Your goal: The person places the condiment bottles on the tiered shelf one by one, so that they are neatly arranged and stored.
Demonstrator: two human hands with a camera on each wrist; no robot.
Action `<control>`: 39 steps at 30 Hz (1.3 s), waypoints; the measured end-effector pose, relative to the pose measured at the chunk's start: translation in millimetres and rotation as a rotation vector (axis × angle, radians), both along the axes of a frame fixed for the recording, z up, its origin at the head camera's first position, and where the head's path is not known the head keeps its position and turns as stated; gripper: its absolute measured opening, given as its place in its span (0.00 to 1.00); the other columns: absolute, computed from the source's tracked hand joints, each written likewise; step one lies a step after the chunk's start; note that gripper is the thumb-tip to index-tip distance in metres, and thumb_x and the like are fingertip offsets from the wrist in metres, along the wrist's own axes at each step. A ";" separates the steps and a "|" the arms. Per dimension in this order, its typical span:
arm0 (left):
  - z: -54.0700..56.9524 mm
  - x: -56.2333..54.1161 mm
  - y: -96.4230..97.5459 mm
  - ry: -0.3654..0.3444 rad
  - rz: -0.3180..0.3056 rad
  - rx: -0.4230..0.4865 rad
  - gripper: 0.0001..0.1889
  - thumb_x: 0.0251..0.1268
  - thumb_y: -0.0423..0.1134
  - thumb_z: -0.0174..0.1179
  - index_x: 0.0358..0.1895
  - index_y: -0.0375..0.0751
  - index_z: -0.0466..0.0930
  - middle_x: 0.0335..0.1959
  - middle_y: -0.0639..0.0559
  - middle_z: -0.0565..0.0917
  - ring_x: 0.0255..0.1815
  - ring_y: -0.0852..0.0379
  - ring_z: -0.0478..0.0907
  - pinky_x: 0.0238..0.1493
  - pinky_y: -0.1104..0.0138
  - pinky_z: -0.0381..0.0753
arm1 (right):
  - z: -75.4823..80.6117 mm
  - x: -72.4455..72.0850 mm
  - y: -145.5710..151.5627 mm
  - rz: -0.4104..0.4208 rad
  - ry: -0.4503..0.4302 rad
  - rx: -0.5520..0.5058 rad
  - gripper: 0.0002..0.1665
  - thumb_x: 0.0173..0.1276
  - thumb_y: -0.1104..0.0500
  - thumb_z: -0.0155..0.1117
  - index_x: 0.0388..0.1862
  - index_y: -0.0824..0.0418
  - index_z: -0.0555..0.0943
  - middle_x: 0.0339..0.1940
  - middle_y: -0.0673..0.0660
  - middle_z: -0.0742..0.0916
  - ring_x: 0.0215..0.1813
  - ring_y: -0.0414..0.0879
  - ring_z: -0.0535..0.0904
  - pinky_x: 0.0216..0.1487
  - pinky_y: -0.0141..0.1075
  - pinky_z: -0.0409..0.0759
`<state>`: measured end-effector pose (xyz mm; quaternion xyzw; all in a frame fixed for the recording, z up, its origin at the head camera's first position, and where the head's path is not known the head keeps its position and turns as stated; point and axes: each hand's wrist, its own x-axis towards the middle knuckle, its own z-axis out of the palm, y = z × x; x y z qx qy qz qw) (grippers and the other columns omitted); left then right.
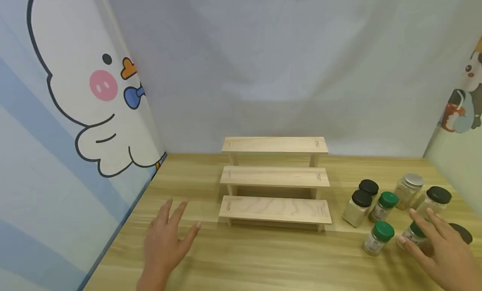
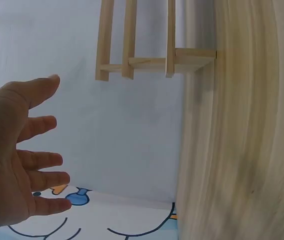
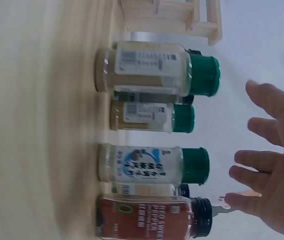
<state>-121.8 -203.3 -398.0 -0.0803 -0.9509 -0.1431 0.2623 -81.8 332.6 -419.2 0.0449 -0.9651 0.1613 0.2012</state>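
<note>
So I'm following this from the far end of the feed, and as far as I can judge we're at the reach, with no pick made yet. The right hand [image 1: 444,251] is over the jars by the tabletop [image 1: 263,257]'s right edge, fingers and thumb spread, gripping nothing. From the right wrist camera I can see a gap between its fingertips and the lids, so I'd say no contact.

Nearest its thumb is a small green-lidded jar [image 1: 412,236], partly hidden by the hand. Another green-topped jar [image 1: 376,240] stands just beside that one, toward the tabletop's middle, and a black-lidded jar of red powder [image 3: 147,217] is close by too. All upright.

The left hand [image 1: 165,241] is out over the tabletop's left side, fingers spread, nothing in it. The three-step wooden rack [image 1: 275,207] stands between the hands, near the back edge.

Imo the next move calls for choosing one jar, lowering the right hand and pinching just that lid. They're packed tight, so a sloppy thumb could tip a neighbour.
</note>
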 end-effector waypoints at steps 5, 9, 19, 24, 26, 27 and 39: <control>-8.7 -1.3 10.4 -0.004 -0.006 0.183 0.28 0.53 0.45 0.68 0.57 0.38 0.76 0.57 0.31 0.71 0.46 0.33 0.75 0.33 0.45 0.76 | -2.1 8.8 -11.6 -0.025 0.061 -0.129 0.41 0.60 0.54 0.68 0.65 0.73 0.63 0.57 0.84 0.66 0.51 0.83 0.62 0.48 0.71 0.57; -12.3 -2.2 16.0 -0.105 0.012 0.322 0.27 0.56 0.43 0.66 0.59 0.38 0.74 0.59 0.33 0.69 0.51 0.34 0.72 0.39 0.44 0.74 | -6.2 14.2 -19.1 -0.052 0.062 -0.218 0.41 0.60 0.58 0.68 0.66 0.73 0.61 0.57 0.81 0.68 0.56 0.79 0.61 0.50 0.69 0.57; -27.9 -11.3 32.7 -0.153 0.004 0.646 0.23 0.59 0.35 0.64 0.58 0.36 0.73 0.55 0.33 0.72 0.51 0.37 0.71 0.44 0.45 0.72 | -11.2 10.2 -50.4 -0.349 -0.127 -0.671 0.44 0.65 0.50 0.63 0.73 0.59 0.54 0.69 0.66 0.63 0.67 0.59 0.61 0.62 0.35 0.63; -31.8 -12.0 42.4 -0.276 0.034 0.818 0.23 0.63 0.37 0.60 0.62 0.40 0.70 0.58 0.36 0.69 0.56 0.38 0.69 0.51 0.48 0.71 | -10.3 5.3 -56.0 -0.466 -0.091 -0.945 0.41 0.63 0.53 0.64 0.72 0.54 0.58 0.69 0.57 0.66 0.67 0.43 0.61 0.57 0.20 0.60; -30.9 -14.0 45.5 -0.307 0.030 0.894 0.23 0.64 0.37 0.59 0.63 0.40 0.69 0.60 0.36 0.67 0.58 0.38 0.68 0.53 0.49 0.70 | -10.7 2.8 -56.7 -0.474 -0.053 -1.080 0.40 0.61 0.55 0.66 0.71 0.52 0.61 0.67 0.54 0.69 0.65 0.41 0.64 0.57 0.22 0.62; -30.3 -15.1 46.9 -0.324 0.025 0.933 0.24 0.65 0.38 0.58 0.63 0.40 0.69 0.61 0.36 0.66 0.59 0.39 0.67 0.53 0.50 0.70 | -11.0 1.2 -57.2 -0.475 -0.031 -1.147 0.39 0.60 0.56 0.67 0.70 0.52 0.63 0.65 0.52 0.71 0.64 0.40 0.66 0.55 0.22 0.63; -43.8 -36.4 60.0 -0.449 -0.019 1.088 0.26 0.66 0.38 0.57 0.65 0.37 0.65 0.64 0.33 0.62 0.59 0.36 0.66 0.50 0.48 0.72 | -35.2 -3.4 -67.7 -0.466 -0.043 -1.281 0.41 0.57 0.57 0.71 0.69 0.52 0.65 0.65 0.54 0.72 0.63 0.40 0.67 0.47 0.17 0.67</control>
